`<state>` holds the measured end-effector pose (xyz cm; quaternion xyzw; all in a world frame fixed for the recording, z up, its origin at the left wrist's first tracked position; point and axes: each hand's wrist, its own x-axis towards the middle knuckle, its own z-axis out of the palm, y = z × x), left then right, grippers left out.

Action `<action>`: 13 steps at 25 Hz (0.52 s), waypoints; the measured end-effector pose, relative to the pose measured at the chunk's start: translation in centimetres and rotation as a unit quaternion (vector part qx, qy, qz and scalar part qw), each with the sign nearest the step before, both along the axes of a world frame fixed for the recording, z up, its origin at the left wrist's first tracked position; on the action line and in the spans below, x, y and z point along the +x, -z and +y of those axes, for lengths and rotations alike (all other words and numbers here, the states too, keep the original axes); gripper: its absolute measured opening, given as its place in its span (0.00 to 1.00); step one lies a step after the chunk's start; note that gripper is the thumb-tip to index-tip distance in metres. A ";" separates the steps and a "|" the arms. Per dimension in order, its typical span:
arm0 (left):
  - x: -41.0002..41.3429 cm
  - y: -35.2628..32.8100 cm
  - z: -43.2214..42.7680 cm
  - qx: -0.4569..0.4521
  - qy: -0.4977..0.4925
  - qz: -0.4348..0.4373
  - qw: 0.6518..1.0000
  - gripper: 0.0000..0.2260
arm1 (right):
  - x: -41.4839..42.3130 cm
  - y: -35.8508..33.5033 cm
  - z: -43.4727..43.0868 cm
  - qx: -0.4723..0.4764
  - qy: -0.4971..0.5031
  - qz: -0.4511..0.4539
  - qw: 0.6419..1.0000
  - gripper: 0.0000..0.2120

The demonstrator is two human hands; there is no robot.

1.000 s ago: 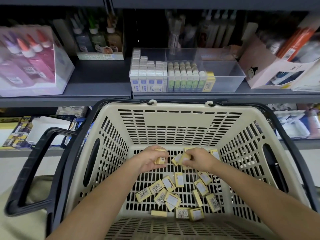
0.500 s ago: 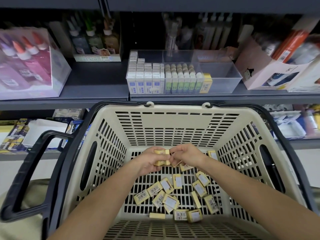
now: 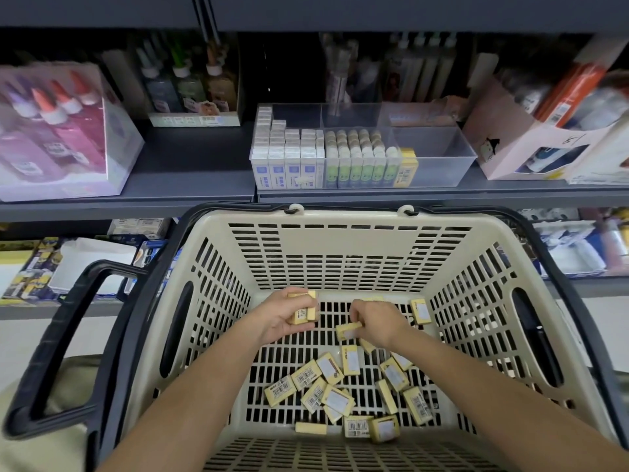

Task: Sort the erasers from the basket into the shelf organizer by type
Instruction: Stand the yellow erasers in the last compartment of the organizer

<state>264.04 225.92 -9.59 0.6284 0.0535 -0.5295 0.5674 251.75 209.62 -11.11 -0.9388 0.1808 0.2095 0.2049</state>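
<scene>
Both my hands are down inside the beige slotted basket (image 3: 350, 247). My left hand (image 3: 284, 318) grips a small stack of yellow erasers (image 3: 303, 310). My right hand (image 3: 377, 323) pinches one yellow eraser (image 3: 349, 330) just above the basket floor. Several more yellow erasers (image 3: 343, 393) lie scattered on the floor below. On the shelf behind stands the clear organizer (image 3: 439, 155): white-and-blue erasers (image 3: 289, 158) fill its left part, green-sleeved ones (image 3: 360, 158) the middle, and a few yellow ones (image 3: 407, 166) stand beside those. Its right compartment is empty.
The basket's black handle (image 3: 51, 338) hangs out to the left. Glue bottles in a clear box (image 3: 51, 131) stand on the shelf's left, a pink carton (image 3: 531, 144) of stationery on its right. Boxed goods (image 3: 41, 267) fill the lower shelf.
My hands met and the eraser in my right hand went onto the stack in my left. My right hand then moved apart, down and right, and took hold of another eraser.
</scene>
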 end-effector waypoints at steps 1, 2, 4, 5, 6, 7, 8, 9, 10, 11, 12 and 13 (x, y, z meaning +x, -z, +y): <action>-0.1 0.1 -0.1 0.008 0.009 -0.007 1.000 0.18 | -0.1 -0.3 0.0 0.052 0.025 -0.003 0.998 0.08; -0.1 0.1 -0.1 0.017 0.020 -0.013 1.000 0.18 | 0.0 -0.9 0.0 0.128 0.056 -0.014 0.990 0.07; 0.0 0.0 -0.1 0.025 0.053 -0.002 0.998 0.15 | 0.7 -2.7 0.0 0.285 0.103 -0.039 0.952 0.06; 0.0 0.0 0.0 0.018 0.075 0.019 0.997 0.13 | 1.1 -3.4 0.0 0.332 0.110 -0.046 0.936 0.07; 0.1 -0.1 0.1 0.004 0.096 0.044 0.994 0.12 | 1.4 -4.0 0.1 0.352 0.107 -0.053 0.928 0.08; 0.0 -0.3 0.2 -0.014 0.114 0.064 0.991 0.13 | 1.6 -4.4 0.3 0.361 0.104 -0.063 0.925 0.09; 0.0 -0.4 0.2 -0.031 0.129 0.072 0.989 0.14 | 1.7 -4.7 0.5 0.369 0.109 -0.076 0.920 0.10; -0.1 -0.5 0.0 -0.044 0.139 0.070 0.987 0.17 | 1.7 -4.7 0.7 0.378 0.121 -0.088 0.914 0.10; -0.2 -0.6 -0.2 -0.053 0.141 0.064 0.986 0.18 | 1.6 -4.6 0.8 0.383 0.133 -0.099 0.909 0.11; -0.4 -0.7 -0.5 -0.058 0.135 0.057 0.988 0.20 | 1.5 -4.5 0.8 0.386 0.144 -0.109 0.905 0.11; -0.5 -0.7 -0.8 -0.058 0.119 0.052 0.990 0.21 | 1.4 -4.3 0.5 0.384 0.154 -0.114 0.903 0.10; -0.8 -0.7 -1.0 -0.050 0.099 0.045 0.993 0.22 | 1.2 -4.2 0.1 0.373 0.163 -0.113 0.906 0.09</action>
